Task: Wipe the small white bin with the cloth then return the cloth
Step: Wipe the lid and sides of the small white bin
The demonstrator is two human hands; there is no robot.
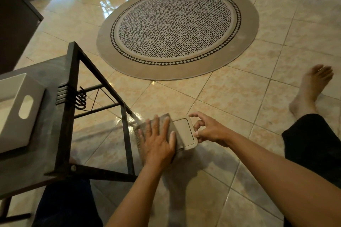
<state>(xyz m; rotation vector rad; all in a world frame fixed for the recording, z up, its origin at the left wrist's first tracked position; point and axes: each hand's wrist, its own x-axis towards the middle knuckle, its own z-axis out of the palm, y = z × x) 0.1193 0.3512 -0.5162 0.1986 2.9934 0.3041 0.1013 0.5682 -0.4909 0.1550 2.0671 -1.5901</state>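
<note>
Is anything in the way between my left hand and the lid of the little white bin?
Only the cloth: the left hand lies flat on it, pressing it onto the small white bin. The right hand holds the bin's far edge.

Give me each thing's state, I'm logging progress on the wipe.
Small white plastic bin: on the floor, lid closed, partly covered by cloth.
Grey cloth: spread on the bin, pressed flat.
Left hand: flat on the cloth.
Right hand: fingers steadying the bin's edge.
White handled tray: resting on the dark table.
</note>
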